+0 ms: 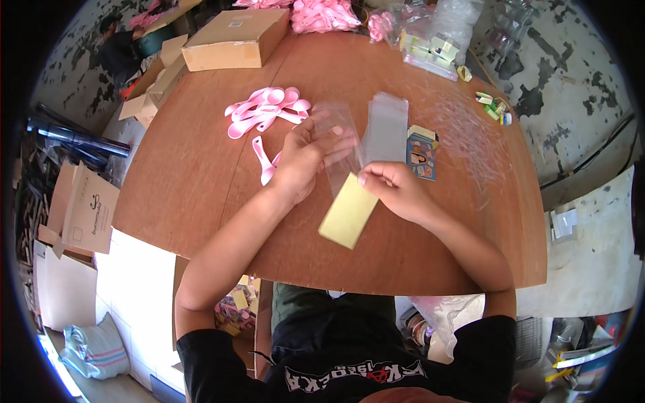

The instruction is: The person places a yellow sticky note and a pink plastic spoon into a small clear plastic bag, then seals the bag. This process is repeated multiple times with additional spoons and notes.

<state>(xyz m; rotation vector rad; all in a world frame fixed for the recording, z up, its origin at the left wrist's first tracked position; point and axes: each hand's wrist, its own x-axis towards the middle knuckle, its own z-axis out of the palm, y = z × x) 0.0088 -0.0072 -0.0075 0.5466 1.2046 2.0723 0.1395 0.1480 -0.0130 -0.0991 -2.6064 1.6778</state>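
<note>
My left hand (306, 154) holds a thin clear plastic bag (339, 164), with its fingers partly seen through the film. Pinched by one corner in my right hand (396, 188) is a plain yellow card (348, 213), tilted over the table close to the bag's lower end. A pile of pink measuring spoons (265, 111) lies beyond my left hand, and a few more spoons (261, 161) are partly hidden behind it. Past my right hand rest a stack of clear plastic bags (388, 127) and a small stack of printed cards (421, 158).
Loose clear plastic strips (470, 134) spread over the table's right side, near small yellow and green pieces (494, 107). Along the far edge stand a cardboard box (235, 40) and bagged pink spoons (324, 15). Another person (119, 54) is at the far left.
</note>
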